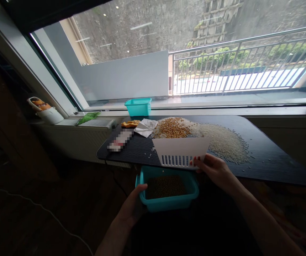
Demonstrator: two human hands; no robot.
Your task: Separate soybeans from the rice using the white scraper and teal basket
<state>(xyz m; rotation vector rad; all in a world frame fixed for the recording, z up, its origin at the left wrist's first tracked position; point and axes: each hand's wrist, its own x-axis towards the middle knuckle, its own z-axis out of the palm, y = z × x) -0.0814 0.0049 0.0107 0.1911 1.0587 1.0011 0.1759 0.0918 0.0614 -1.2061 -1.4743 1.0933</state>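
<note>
My left hand grips the left rim of a teal basket holding brownish beans, held just below the near edge of the black table. With fingers closed, my right hand holds the lower right corner of a white slotted scoop that stands on the table edge above the basket. Behind the scoop lie a pile of yellow-brown beans and a wide spread of white rice, partly mixed where they meet.
A second teal basket sits on the window sill. Crumpled white paper, an orange peel-like scrap and a blurred packet lie on the table's left. A green cloth and a white pot rest on the radiator ledge.
</note>
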